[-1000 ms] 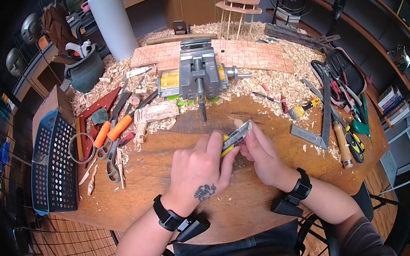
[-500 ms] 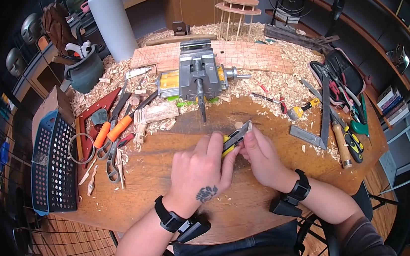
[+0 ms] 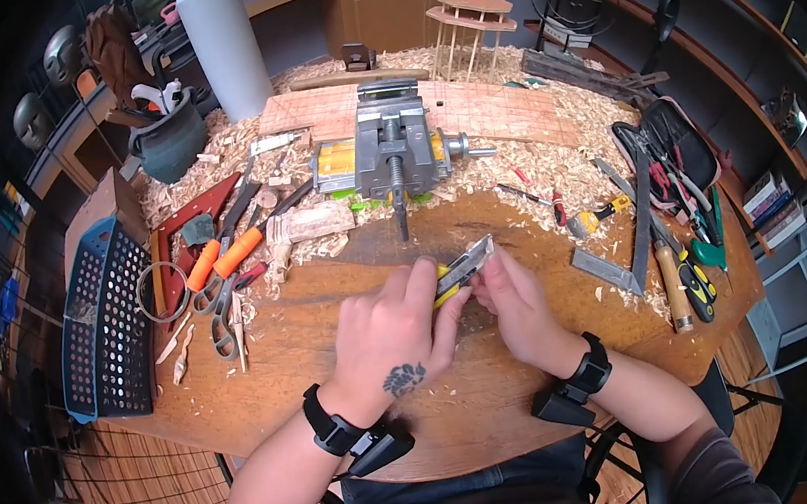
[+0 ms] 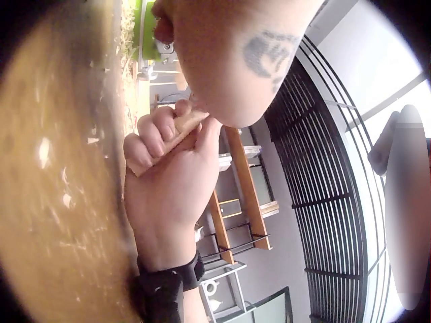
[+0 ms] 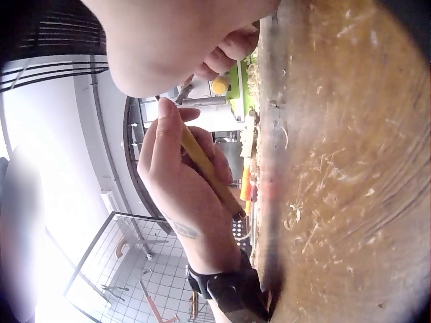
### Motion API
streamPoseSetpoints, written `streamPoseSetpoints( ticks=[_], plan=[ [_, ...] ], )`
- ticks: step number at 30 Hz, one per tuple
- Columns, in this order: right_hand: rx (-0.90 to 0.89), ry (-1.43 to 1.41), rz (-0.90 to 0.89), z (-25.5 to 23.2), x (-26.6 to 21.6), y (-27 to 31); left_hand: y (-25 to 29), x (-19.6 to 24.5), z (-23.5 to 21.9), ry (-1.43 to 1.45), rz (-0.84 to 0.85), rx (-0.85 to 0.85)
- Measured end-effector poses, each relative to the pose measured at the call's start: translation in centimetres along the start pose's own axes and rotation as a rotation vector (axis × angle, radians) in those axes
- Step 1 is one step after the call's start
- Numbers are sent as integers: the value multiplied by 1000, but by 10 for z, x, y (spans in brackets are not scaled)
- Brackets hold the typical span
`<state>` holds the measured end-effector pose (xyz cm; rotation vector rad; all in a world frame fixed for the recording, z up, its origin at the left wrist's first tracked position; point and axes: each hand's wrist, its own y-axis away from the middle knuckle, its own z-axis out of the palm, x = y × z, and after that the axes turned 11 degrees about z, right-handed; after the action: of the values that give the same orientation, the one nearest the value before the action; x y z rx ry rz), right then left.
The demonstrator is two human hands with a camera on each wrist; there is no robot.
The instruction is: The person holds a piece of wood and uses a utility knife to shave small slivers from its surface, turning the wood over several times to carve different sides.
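My left hand [image 3: 387, 332], with a tattoo on its back, grips a yellow-and-grey utility knife [image 3: 460, 274] above the front middle of the table. Its blade points away and to the right. In the right wrist view the yellow handle of the knife [image 5: 202, 165] runs through the curled fingers. My right hand [image 3: 525, 313] is close beside the knife, its thumb right at the blade's tip. From the left wrist view, its fingers are curled round a pale piece of wood [image 4: 192, 123]. The hands hide most of that wood in the head view.
A metal vise [image 3: 395, 150] stands behind the hands among wood shavings. To the left are orange-handled scissors [image 3: 223, 315] and a blue perforated basket [image 3: 101, 323]. A steel square [image 3: 639, 227], a wooden handle [image 3: 673, 288] and a tool case [image 3: 677, 144] lie at the right.
The knife tilts in my left hand: half a second ago its blade was turned differently, and now the flat faces up again. My right hand shifts only slightly.
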<state>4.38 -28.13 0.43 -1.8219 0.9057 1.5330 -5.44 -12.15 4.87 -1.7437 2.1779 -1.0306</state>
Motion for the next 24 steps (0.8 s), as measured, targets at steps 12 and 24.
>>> streamPoseSetpoints(
  ticks=[12, 24],
  plan=[
    [-180, -210, 93, -4, -2, 2, 0, -3, 0, 26, 18, -52],
    [-177, -216, 83, -7, -2, 2, 0, -5, 0, 37, 34, -77]
  ],
)
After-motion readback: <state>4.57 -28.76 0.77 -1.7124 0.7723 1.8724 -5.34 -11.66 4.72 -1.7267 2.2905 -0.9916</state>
